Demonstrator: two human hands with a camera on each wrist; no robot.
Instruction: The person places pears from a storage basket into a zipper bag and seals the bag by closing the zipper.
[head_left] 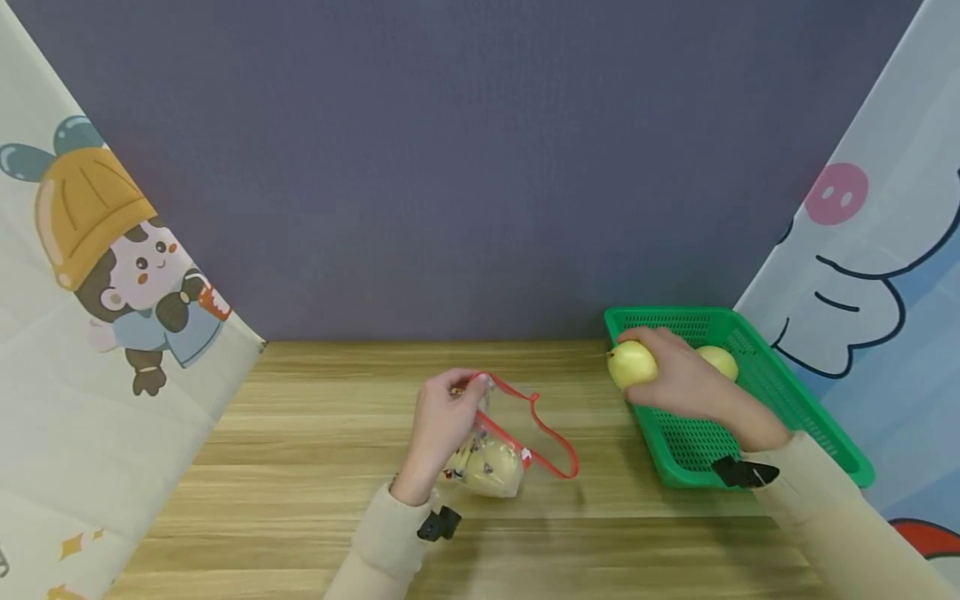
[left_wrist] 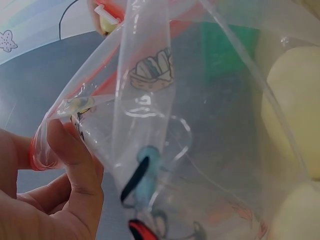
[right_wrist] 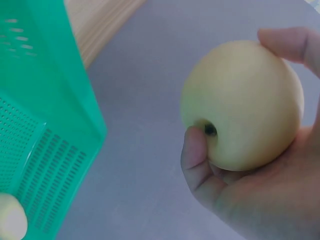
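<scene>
My left hand (head_left: 444,425) pinches the red-edged rim of a clear zip bag (head_left: 501,467) printed with small cartoon pictures. Its mouth gapes toward the right, and pale yellow fruit sits inside; in the left wrist view two round fruits (left_wrist: 295,110) show through the plastic. Over the left side of a green basket (head_left: 757,417), my right hand (head_left: 686,379) grips a yellow pear (head_left: 632,365). The right wrist view shows fingers and thumb around this pear (right_wrist: 245,105), its dark hollow end facing the camera. Another yellow pear (head_left: 718,362) lies in the basket, partly behind the right hand.
The wooden table (head_left: 315,467) carries the bag in the middle and the basket at the right. A dark grey panel (head_left: 480,167) rises behind it. Cartoon-printed sheets stand at the left (head_left: 45,400) and right (head_left: 900,108).
</scene>
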